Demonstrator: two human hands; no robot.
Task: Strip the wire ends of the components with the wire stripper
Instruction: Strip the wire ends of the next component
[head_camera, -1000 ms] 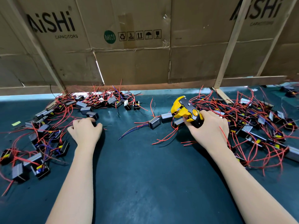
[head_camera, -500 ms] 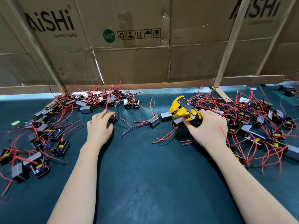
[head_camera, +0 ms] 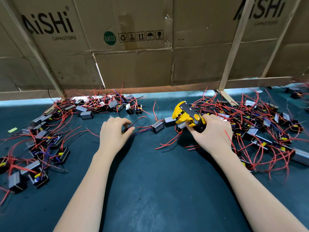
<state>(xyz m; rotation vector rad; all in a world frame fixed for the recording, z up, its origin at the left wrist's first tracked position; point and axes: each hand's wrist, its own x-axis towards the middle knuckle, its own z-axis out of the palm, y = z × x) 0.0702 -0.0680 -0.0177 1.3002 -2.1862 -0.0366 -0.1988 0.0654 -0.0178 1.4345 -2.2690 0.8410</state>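
My right hand (head_camera: pixel 212 133) grips the black handles of a yellow and black wire stripper (head_camera: pixel 187 117), whose jaws point left and up just above the mat. My left hand (head_camera: pixel 114 133) lies on the mat left of it, fingers curled over a small black component (head_camera: pixel 125 130) with red and blue wires, thumb against it. Two grey block components (head_camera: pixel 158 128) with red and blue leads sit between my hands, below the stripper's jaws.
Piles of components with red wires lie at the left (head_camera: pixel 50 139), along the back (head_camera: pixel 108 104) and at the right (head_camera: pixel 259 129) on the dark green mat (head_camera: pixel 150 181). A cardboard wall (head_camera: pixel 133 64) with wooden struts (head_camera: pixel 224 96) closes the back.
My left hand has moved right from the left pile towards the middle and curled its fingers over a small component. The right hand has kept the stripper almost still.
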